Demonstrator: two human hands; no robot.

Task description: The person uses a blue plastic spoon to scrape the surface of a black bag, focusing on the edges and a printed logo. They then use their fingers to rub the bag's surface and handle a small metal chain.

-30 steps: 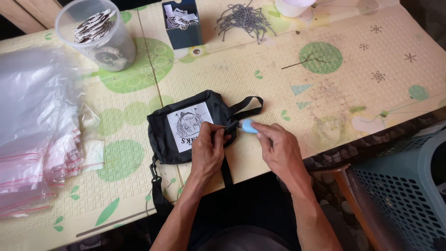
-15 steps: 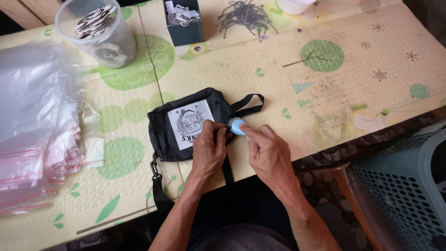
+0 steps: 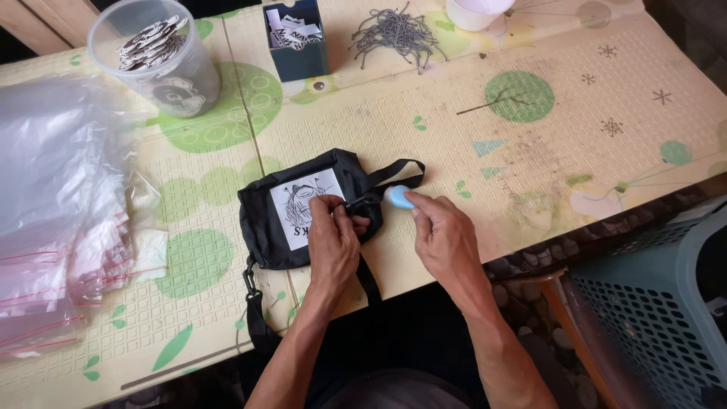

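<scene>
A small black bag [image 3: 265, 216] with a white printed patch [image 3: 299, 204] lies on the patterned table mat [image 3: 530, 174], its black strap [image 3: 401, 173] looping to the right and another strap hanging off the near edge. My left hand [image 3: 333, 242] pinches the bag's right end near the zipper. My right hand [image 3: 447, 238] holds a small light-blue object [image 3: 397, 197] against that same end of the bag.
A stack of clear plastic bags [image 3: 53, 204] covers the left side. At the back stand a clear tub of printed tags [image 3: 155, 64], a dark box of cards [image 3: 297, 38], a heap of grey strings [image 3: 394, 34] and a white cup [image 3: 477, 11]. A teal basket [image 3: 659, 303] stands at right.
My right hand with the blue object has moved left toward the bag's zipper end. My left hand has stayed gripping the bag.
</scene>
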